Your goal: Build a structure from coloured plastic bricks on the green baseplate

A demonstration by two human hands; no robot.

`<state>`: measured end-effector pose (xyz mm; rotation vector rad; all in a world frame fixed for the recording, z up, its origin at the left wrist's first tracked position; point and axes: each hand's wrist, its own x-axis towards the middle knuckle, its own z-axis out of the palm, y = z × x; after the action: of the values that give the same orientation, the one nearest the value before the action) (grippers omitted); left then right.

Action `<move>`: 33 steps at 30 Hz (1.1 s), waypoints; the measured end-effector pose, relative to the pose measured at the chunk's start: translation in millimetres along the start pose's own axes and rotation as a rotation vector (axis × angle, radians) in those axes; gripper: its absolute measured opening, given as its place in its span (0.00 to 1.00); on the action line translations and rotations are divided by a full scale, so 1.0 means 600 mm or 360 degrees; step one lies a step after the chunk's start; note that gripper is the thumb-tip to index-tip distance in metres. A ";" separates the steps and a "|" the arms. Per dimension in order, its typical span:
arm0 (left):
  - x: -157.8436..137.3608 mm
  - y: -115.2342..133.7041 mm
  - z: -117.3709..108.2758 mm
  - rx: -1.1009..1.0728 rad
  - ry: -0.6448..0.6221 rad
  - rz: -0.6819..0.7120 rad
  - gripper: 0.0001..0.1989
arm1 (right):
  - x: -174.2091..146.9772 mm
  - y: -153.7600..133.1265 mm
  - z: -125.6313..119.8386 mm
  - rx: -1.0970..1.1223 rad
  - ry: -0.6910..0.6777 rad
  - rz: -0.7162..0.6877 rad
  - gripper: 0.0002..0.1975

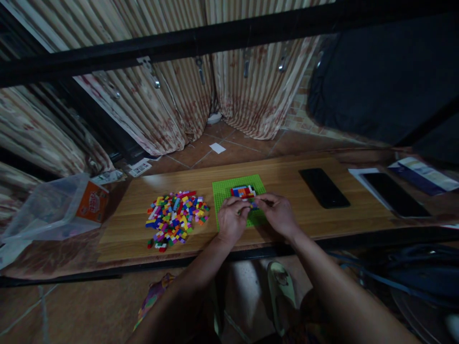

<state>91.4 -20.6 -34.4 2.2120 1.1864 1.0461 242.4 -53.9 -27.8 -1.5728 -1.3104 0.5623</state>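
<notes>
Over the near half of a green studded baseplate (222, 187), my left hand (232, 219) and my right hand (278, 213) come close together, both with bent, pinched fingers. A small blue toy brick (253, 205) shows between the fingertips, against those of my right hand. Whatever my left fingers pinch is mostly covered; a tiny yellowish bit shows there. Just beyond the fingers, a low build of red, blue, white and orange bricks (244, 192) sits on the baseplate. Left of the plate lies a loose pile of many-coloured toy bricks (175, 217).
Everything rests on a wooden board (125, 215). A black phone-like slab (323, 188) lies to the right, with another dark slab (396, 195) on papers farther right. At far left stands a clear plastic box (53, 205) with an orange label. A dark bar (201, 40) crosses above.
</notes>
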 end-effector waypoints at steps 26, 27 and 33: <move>0.001 0.002 0.009 0.0122 0.0038 -0.0149 0.05 | 0.007 0.009 0.030 -0.0442 0.0157 0.0320 0.19; 0.000 0.003 0.009 0.0127 0.0037 -0.0158 0.05 | 0.007 0.011 0.030 -0.0440 0.0170 0.0303 0.19; -0.005 0.005 0.012 0.0157 0.0031 -0.0187 0.08 | 0.007 0.029 0.030 -0.0444 0.0130 0.0192 0.22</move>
<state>97.4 -24.6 -38.3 2.1802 1.3860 0.9833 236.9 -42.2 -49.7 -1.8933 -1.2796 0.3956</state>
